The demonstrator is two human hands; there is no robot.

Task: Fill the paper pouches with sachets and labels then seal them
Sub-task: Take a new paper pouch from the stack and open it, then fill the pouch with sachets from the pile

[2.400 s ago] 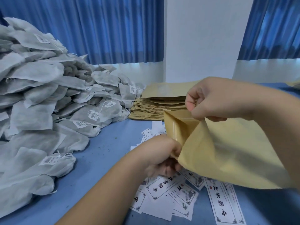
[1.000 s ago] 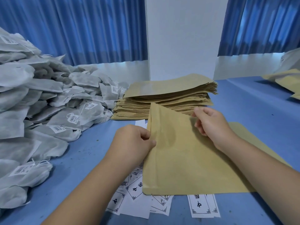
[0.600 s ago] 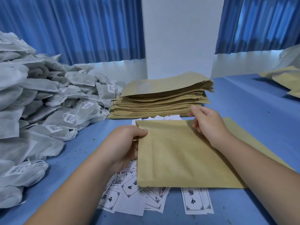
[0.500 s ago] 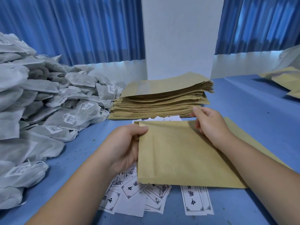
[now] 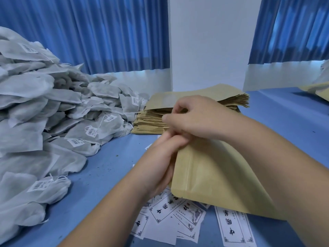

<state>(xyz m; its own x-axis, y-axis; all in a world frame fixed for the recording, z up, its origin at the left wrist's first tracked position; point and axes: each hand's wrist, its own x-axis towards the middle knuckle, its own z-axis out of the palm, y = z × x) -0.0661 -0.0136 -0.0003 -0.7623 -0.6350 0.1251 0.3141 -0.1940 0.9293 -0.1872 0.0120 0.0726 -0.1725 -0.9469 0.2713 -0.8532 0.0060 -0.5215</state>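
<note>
A brown paper pouch (image 5: pixel 213 173) is lifted off the blue table (image 5: pixel 99 175), tilted, its bottom edge towards me. My left hand (image 5: pixel 165 157) grips its left top corner. My right hand (image 5: pixel 194 118) pinches the top edge just above the left one; the two hands touch. Whether the mouth is parted is hidden by my fingers. White printed labels (image 5: pixel 176 216) lie scattered on the table under the pouch. A big heap of grey-white sachets (image 5: pixel 53 113) with small barcode tags fills the left side.
A stack of flat brown pouches (image 5: pixel 160 113) lies behind my hands, against a white pillar (image 5: pixel 210 41). More brown pouches (image 5: pixel 320 90) show at the far right edge. Blue curtains hang behind the table.
The pouch lay flat on the labels with my hands at its two top corners. It is raised and tilted now, and my right hand has moved left to meet the left hand at the top corner.
</note>
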